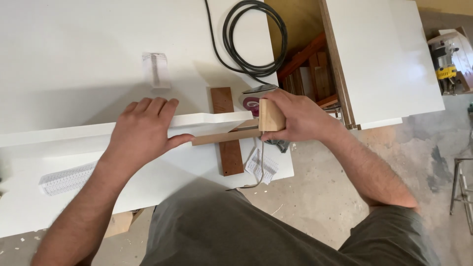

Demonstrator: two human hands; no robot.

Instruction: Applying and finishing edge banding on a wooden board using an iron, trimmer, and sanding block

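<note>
White-faced tabletop (74, 59) seen from the head camera, carrying everything in hand. Left hand (143, 130) spread flat, fingers extended and nothing gripped, pressing down on a long white strip (207, 119) that runs toward the right edge of the tabletop. Right hand (300, 118) clenched around a pale wooden block (271, 116), held against the end of that strip at the right edge. Just below, a thin tan wooden slat (224, 137) lying across a dark brown board (227, 148), thumb of the left hand touching its near end.

Could slip: block driven along the strip with only palm pressure holding it, so a hard push may shove the strip sideways or off the right edge. Left thumb sitting in line with the slat, so a sudden slide of the block could pinch it. Coiled black cable (253, 37) near the far edge and paper slips (261, 167) by the front right corner close enough to snag or get swept off. Something grey and red behind the block, hidden too far to identify.
</note>
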